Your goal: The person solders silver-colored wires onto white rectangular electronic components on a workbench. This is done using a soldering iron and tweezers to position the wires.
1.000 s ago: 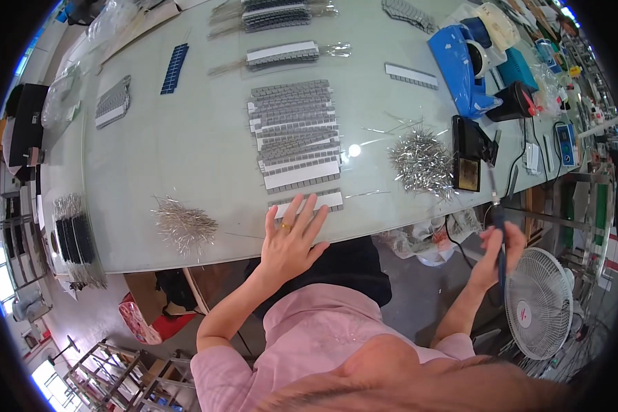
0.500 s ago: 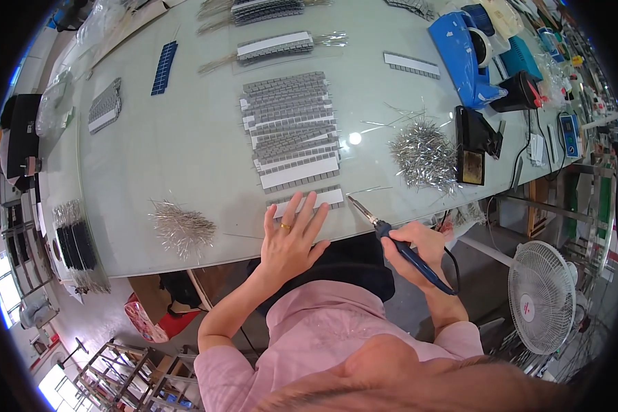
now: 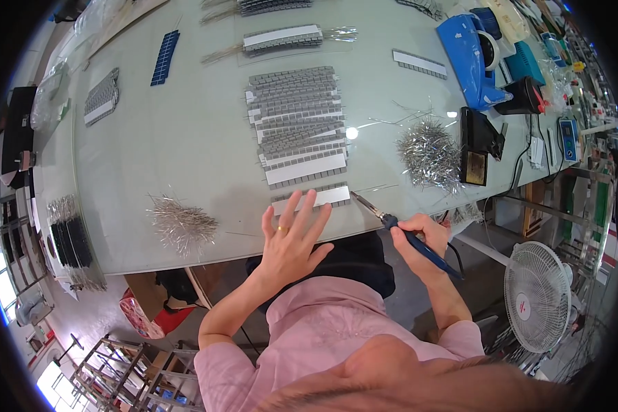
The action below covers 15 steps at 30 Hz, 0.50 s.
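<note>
A short strip of grey segments with a white band (image 3: 334, 195) lies near the table's front edge. My left hand (image 3: 288, 242) rests on it with fingers spread flat, hiding part of its near side. In my right hand (image 3: 429, 232) is a soldering iron (image 3: 391, 220) with a dark blue handle, held like a pen. Its metal tip meets or nearly meets the right end of the strip; contact is too small to make out. From there a thin silvery wire (image 3: 378, 188) stretches off to the right. Just beyond lies a column of similar strips (image 3: 307, 172).
Loose metal wire pieces form a right-hand pile (image 3: 429, 154) and a left-hand pile (image 3: 180, 221). A black soldering stand (image 3: 475, 141) and blue tape dispenser (image 3: 462, 58) occupy the right. Bundled strips (image 3: 281, 38) lie at the back; a white fan (image 3: 537, 295) stands beside the table.
The whole view has shifted slightly. Both hands keep nearly the same pose, and the iron's tip stays at the strip's right end.
</note>
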### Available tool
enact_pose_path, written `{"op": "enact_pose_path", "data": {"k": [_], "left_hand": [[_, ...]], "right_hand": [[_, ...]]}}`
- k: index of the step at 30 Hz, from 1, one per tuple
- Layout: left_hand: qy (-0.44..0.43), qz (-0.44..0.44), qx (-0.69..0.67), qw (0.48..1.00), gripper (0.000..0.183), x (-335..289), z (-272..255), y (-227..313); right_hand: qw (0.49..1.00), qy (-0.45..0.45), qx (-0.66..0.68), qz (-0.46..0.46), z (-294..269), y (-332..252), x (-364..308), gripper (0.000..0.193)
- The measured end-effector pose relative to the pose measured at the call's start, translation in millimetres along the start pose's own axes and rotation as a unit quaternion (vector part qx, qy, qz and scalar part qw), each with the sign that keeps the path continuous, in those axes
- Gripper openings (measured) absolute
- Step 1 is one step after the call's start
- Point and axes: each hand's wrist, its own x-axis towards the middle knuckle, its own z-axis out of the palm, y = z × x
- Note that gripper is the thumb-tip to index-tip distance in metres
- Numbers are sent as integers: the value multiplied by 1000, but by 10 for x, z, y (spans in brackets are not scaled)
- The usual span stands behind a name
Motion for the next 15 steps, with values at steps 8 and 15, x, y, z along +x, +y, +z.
{"op": "enact_pose_path", "data": {"k": [8, 15], "left_hand": [[126, -97, 49, 986, 47, -759, -299, -378], [116, -125, 75, 982, 44, -1054, -162, -395]], "right_hand": [[968, 48, 187, 159, 41, 223, -74, 11], [953, 85, 276, 92, 94, 315, -150, 10]]}}
